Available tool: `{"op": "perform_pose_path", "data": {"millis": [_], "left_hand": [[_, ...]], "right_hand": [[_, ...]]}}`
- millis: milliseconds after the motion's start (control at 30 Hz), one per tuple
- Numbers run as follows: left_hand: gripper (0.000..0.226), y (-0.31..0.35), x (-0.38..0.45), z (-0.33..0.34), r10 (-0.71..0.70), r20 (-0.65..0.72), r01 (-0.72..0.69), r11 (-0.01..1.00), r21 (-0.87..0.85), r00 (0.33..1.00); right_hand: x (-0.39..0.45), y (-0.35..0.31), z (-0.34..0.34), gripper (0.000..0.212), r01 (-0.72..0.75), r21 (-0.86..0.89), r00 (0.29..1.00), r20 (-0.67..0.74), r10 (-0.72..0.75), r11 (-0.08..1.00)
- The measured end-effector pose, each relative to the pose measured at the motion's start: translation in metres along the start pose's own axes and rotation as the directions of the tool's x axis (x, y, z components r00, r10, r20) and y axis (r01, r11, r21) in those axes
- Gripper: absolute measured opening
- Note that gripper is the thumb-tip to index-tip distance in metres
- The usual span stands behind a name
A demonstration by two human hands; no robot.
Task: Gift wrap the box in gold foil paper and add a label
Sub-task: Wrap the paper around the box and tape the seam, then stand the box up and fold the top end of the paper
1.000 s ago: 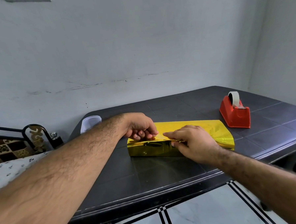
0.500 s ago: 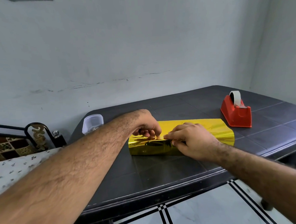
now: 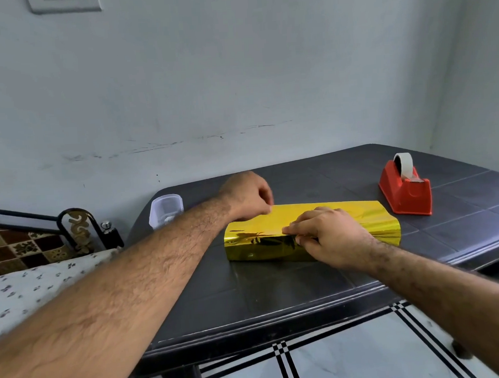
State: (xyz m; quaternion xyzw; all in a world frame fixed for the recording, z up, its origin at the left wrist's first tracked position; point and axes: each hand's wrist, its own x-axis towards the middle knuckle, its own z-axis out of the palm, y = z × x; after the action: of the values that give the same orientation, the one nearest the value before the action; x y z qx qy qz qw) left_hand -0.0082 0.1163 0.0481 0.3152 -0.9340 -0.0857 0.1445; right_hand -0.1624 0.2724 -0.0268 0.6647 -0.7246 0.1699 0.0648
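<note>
The box (image 3: 311, 232), already covered in gold foil paper (image 3: 356, 215), lay flat on the dark bench (image 3: 277, 297), its long side running left to right and its near face turned toward the person. It sat roughly mid-bench, a little back from the near edge.

The right hand (image 3: 329, 236) rested on the near top edge of the box. Its fingers (image 3: 299, 228) lay pressed together along the foil there, and the thumb touched the near face just below, so that the hand pinched the paper at that edge. The foil beside the fingertips showed creases and dark reflections.

The left hand (image 3: 248, 197) was above the far left corner of the box, blurred. Its fingers were curled in toward the palm; whether anything small was pinched between them I cannot tell, and whether it touched the foil is also unclear.

A red tape dispenser (image 3: 406, 192) with 1 pale roll of tape stood on the bench to the right of the box, near it but apart. A small clear plastic container (image 3: 165, 210) stood at the far left corner of the bench, well apart from the box.

Left of the bench was a bed (image 3: 31, 290) with a white flowered sheet and a dark metal frame (image 3: 74, 224). A pale wall (image 3: 237, 88) rose behind the bench, with a switch plate (image 3: 65, 3) at the top left, and a white floor (image 3: 352, 362) with black lines showed below.
</note>
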Motion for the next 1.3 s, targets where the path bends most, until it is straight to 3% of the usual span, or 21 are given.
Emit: {"op": "perform_pose_path", "data": {"millis": [67,167,300,400,467,533,667,767,833,933,1000,1100,1233,1300], "left_hand": [[0.011,0.001,-0.011,0.009,0.188,0.084,-0.188,0.982,-0.017,0.979],[0.026,-0.015,-0.019,0.025,0.297,0.111,-0.312,0.938,0.152,0.948],[0.036,-0.048,-0.032,0.030,0.407,-0.009,-0.389,0.878,0.279,0.913],[0.040,-0.060,-0.043,0.038,0.477,-0.195,-0.407,0.859,0.310,0.857],[0.041,-0.055,-0.053,0.049,0.394,-0.344,-0.355,0.919,0.174,0.852],[0.050,-0.045,-0.063,0.064,0.279,-0.378,-0.286,0.958,0.038,0.883],[0.076,-0.029,-0.081,0.095,0.179,-0.376,-0.157,0.984,0.091,0.909],[0.079,-0.028,-0.089,0.109,0.151,-0.478,-0.126,0.988,0.084,0.865],[0.083,-0.029,-0.091,0.112,0.100,-0.545,-0.104,0.994,0.023,0.832],[0.072,-0.029,-0.090,0.111,-0.002,-0.625,-0.072,0.993,-0.093,0.780],[0.057,-0.030,-0.090,0.111,-0.081,-0.664,-0.044,0.985,-0.169,0.743],[0.046,-0.034,-0.092,0.111,-0.200,-0.693,-0.023,0.954,-0.298,0.693],[0.061,-0.040,-0.091,0.108,-0.413,-0.719,-0.080,0.836,-0.543,0.558],[0.081,-0.043,-0.089,0.105,-0.457,-0.710,-0.117,0.793,-0.598,0.536]], "right_hand": [[0.000,-0.002,0.000,0.038,0.004,-0.011,1.000,-0.002,-0.004,1.000],[-0.001,-0.003,-0.001,0.038,0.012,-0.024,1.000,-0.009,-0.012,1.000],[-0.002,-0.005,0.000,0.040,0.018,-0.041,1.000,-0.017,-0.018,0.999],[-0.006,-0.006,0.003,0.039,0.005,-0.034,0.999,-0.032,-0.006,0.999],[-0.008,-0.007,0.003,0.040,-0.016,-0.011,0.998,-0.066,0.015,1.000],[-0.010,-0.008,0.002,0.049,-0.074,0.040,0.992,-0.104,0.078,0.996],[-0.013,-0.009,-0.006,0.086,-0.133,0.008,0.982,-0.136,0.133,0.991],[-0.012,-0.008,-0.006,0.110,-0.082,-0.198,0.996,0.002,0.084,0.977],[-0.006,-0.008,-0.007,0.111,-0.054,-0.254,0.995,0.066,0.073,0.966],[0.017,-0.001,-0.019,0.116,-0.085,-0.188,0.983,0.144,0.113,0.979],[0.034,0.001,-0.025,0.127,-0.140,-0.118,0.939,0.298,0.170,0.983],[0.049,-0.003,-0.017,0.137,-0.149,-0.165,0.892,0.403,0.204,0.975],[0.061,-0.005,-0.024,0.136,-0.236,0.047,0.915,0.346,0.206,0.971],[0.065,-0.004,-0.037,0.129,-0.288,0.311,0.945,0.245,0.217,0.906]]}}
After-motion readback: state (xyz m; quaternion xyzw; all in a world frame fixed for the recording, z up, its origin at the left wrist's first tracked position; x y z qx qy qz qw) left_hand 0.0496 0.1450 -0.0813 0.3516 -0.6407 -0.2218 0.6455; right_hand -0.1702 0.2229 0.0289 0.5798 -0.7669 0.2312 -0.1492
